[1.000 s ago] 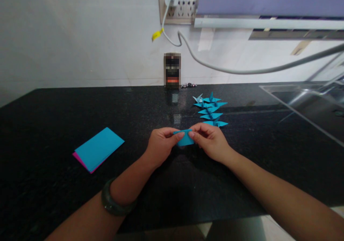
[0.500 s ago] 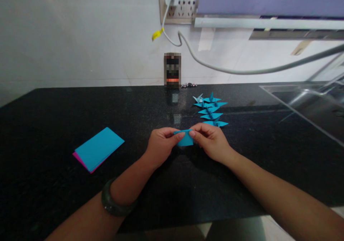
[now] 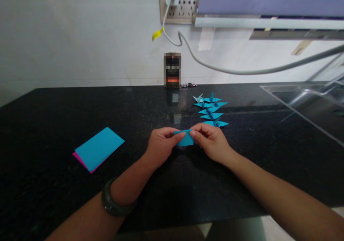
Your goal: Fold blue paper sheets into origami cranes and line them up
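A small folded piece of blue paper (image 3: 186,140) is held up between both hands, above the dark countertop (image 3: 150,108). My left hand (image 3: 162,144) pinches its upper left corner, thumb in front. At the upper right corner, my right hand (image 3: 211,140) grips it the same way. The fingers behind the paper are partly hidden. Just beyond my right hand sit several folded paper cranes (image 3: 211,114), mostly blue with one paler. Left of my left hand lies a stack of blue paper sheets (image 3: 99,148), with a pink sheet (image 3: 80,161) showing beneath.
A phone-like device with a blurred screen (image 3: 172,69) leans on the wall, a beaded strap (image 3: 189,85) beside it. From the socket panel (image 3: 185,10) a grey cable (image 3: 231,71) runs rightward above the counter. At the right is a sink edge (image 3: 298,114).
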`<state>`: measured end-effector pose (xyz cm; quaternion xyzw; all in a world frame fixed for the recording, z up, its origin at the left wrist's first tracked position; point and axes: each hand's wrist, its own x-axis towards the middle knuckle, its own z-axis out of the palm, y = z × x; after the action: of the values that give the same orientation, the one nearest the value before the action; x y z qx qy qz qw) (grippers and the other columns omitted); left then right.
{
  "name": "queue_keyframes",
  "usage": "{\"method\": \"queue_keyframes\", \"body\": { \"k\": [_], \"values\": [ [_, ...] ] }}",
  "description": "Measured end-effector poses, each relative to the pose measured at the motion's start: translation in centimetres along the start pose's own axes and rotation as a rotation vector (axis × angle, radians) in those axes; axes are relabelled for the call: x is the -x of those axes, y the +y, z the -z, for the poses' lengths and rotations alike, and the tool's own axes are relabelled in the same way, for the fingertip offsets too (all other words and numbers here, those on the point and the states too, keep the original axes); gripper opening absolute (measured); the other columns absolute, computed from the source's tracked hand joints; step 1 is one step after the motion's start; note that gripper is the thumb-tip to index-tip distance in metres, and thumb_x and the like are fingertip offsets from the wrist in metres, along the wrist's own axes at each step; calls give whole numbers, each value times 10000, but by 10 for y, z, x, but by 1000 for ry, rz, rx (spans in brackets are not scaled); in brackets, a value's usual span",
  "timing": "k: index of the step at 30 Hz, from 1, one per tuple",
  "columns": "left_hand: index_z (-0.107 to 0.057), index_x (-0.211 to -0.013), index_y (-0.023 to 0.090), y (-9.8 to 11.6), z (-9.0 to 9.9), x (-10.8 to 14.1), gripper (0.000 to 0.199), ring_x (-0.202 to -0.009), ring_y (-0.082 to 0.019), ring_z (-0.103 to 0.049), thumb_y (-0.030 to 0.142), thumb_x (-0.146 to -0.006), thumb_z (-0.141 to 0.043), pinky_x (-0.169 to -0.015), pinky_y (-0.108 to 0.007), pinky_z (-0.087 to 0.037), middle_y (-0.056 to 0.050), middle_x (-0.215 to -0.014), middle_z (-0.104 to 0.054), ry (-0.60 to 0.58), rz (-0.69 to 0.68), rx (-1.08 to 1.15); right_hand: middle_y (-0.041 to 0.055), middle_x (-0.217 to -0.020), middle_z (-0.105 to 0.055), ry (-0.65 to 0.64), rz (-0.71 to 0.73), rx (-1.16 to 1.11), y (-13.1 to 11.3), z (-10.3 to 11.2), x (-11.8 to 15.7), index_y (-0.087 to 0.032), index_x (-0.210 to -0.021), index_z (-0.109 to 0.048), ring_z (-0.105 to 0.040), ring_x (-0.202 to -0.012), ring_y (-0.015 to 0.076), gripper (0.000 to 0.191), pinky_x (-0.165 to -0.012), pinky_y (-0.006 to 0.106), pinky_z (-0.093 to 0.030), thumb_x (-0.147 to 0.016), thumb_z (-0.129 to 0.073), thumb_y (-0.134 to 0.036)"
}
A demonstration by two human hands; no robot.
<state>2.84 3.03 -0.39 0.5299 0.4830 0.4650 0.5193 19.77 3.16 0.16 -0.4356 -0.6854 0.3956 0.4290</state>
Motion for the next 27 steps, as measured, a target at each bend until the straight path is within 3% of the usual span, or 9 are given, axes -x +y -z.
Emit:
{"method": "queue_keyframes", "body": {
  "k": [15,27],
  "values": [
    [-709,-684,167,-1,0,-1,143,-545,-115,-568,309,-663,-702,-533,-226,-439,0,-619,-679,-16,-51,-43,-25,-581,-514,-3,-26,-42,-1,-1,0,-160,-785,-600,-409,-469,72,198,-419,194,-325,-786,-562,-354],
    [-691,-727,152,2,-4,2,177,-510,-111,-577,264,-598,-736,-496,-218,-464,7,-597,-659,18,-70,3,7,-619,-555,60,86,163,0,5,-1,-164,-712,-599,-494,-573,117,188,-531,233,-392,-814,-531,-307]
  ]
}}
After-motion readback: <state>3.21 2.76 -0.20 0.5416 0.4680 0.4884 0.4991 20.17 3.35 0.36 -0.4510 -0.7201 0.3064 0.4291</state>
